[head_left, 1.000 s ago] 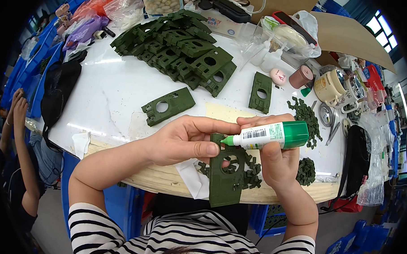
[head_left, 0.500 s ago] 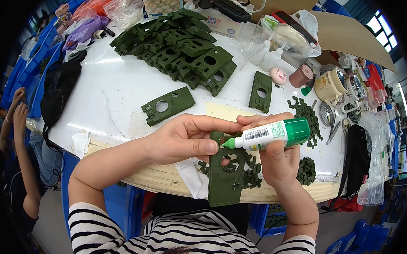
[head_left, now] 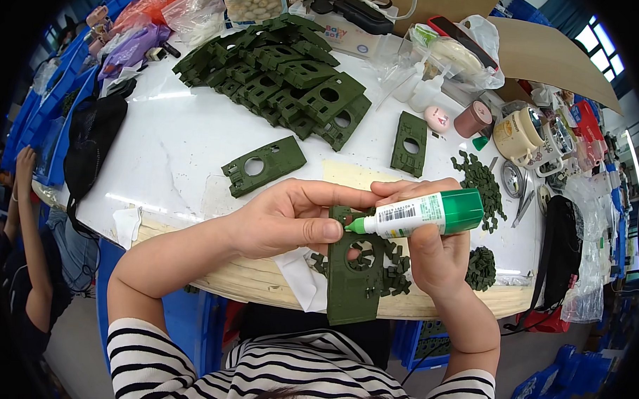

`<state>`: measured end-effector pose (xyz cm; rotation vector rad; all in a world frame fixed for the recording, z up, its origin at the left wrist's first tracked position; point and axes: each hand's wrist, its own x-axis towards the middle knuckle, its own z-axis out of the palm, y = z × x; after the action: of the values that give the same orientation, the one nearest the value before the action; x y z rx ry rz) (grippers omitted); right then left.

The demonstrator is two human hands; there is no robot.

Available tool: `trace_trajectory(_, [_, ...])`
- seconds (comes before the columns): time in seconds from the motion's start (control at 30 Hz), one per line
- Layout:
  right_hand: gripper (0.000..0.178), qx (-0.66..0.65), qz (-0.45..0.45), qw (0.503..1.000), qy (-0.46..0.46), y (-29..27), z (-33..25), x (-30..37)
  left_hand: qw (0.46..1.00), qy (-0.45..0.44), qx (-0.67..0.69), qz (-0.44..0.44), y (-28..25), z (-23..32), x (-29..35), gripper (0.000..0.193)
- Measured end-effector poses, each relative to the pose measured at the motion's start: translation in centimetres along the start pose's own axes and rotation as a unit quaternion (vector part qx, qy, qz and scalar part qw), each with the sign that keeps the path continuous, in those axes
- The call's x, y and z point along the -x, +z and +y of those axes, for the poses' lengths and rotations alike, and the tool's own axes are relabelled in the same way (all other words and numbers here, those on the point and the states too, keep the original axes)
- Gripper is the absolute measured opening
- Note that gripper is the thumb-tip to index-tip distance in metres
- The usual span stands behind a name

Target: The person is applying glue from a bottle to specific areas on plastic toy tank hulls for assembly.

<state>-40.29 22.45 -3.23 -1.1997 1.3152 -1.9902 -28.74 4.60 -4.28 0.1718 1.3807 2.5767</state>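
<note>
The left hand (head_left: 290,219) pinches the upper end of a dark green plastic tank-hull plate (head_left: 355,278), thumb on the near face and fingers curled over the top edge. The plate's long axis runs from the hand toward the person's chest, and its lower end overhangs the table's near edge (head_left: 191,248). The right hand (head_left: 430,256) is closed round a green glue bottle with a white label (head_left: 421,213), held nearly level. The bottle's long axis lies crosswise to the plate, with its nozzle pointing toward the left thumb and meeting the plate just beside the thumb tip, above the plate's round hole. Contact of nozzle and plate cannot be confirmed (the thumb partly masks the spot).

The two hands stand close together, the right hand on the bottle being the nearer to the glue point. Below the plate, loose small green parts (head_left: 398,269) lie on the table under the right wrist. A second small heap (head_left: 480,267) sits just outboard of the right hand.

Beyond the left hand, a single hull plate (head_left: 264,166) lies flat on the white table, well apart, with open room around it. Beyond the right hand another plate (head_left: 410,143) lies alone, and a strewn patch of small pieces (head_left: 478,180) is beside it. Farthest off, a stacked pile of hull plates (head_left: 281,75) fills the table's back.
</note>
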Motion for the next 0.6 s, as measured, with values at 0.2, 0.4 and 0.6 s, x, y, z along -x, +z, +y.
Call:
trace_trajectory(0.2, [0.039,0.014,-0.006,1.0,-0.002,-0.09,-0.11,-0.07,1.0,-0.005,-0.009,0.006,-0.14,0.0,0.02,0.052])
trace_trajectory(0.4, [0.039,0.003,-0.002,1.0,0.007,-0.02,-0.18,0.0,1.0,-0.015,0.011,0.018,-0.24,-0.09,0.05,0.058])
trace_trajectory(0.6, [0.041,-0.041,0.027,0.998,0.035,-0.19,-0.35,0.02,1.0,-0.01,0.019,0.015,-0.24,-0.07,0.0,0.06])
